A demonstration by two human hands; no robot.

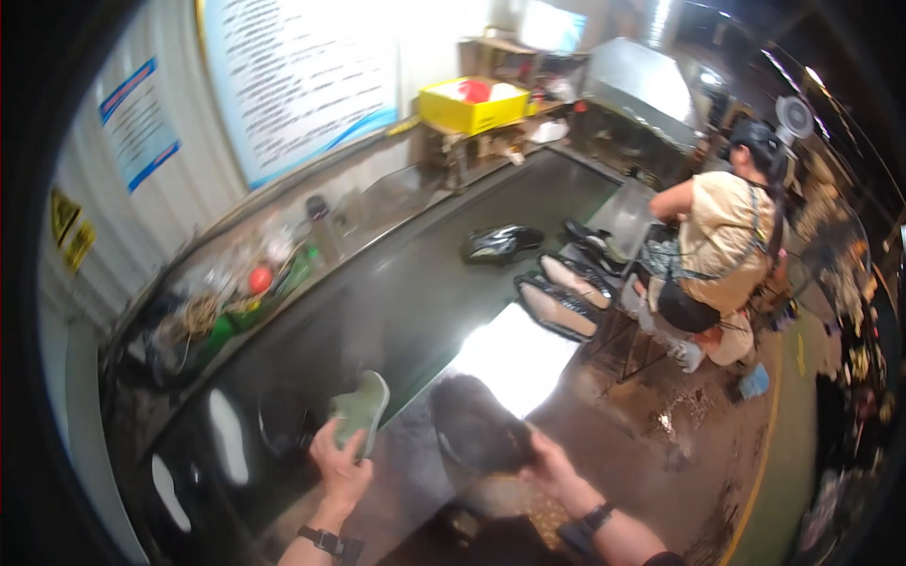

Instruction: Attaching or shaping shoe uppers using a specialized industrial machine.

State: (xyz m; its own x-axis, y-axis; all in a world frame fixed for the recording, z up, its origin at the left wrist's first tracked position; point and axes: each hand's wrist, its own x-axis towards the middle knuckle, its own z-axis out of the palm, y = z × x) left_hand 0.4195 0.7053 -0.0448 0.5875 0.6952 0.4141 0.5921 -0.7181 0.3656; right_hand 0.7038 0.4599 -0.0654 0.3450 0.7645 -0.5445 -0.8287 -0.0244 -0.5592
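Note:
My left hand [340,467] is closed round a pale green shoe sole [361,407] with a light rim, held above the dark belt [406,307]. My right hand [555,472] grips the near end of a dark shoe [477,424]; blur hides its details. On the belt left of my left hand lie two white sole-shaped pieces [227,436]. Between them and the green sole sits a dark, glossy form [283,423] that I cannot make out. Beyond my right hand, a very bright white sheet or panel [519,358] lies at the belt's near side.
Several black shoes with beige undersides [559,309] stand farther along, near a glossy black shoe [503,243]. A seated co-worker [725,250] is at the right edge. Bagged clutter [250,292] and a bottle [323,226] line the wall side; a yellow box [474,113] stands behind.

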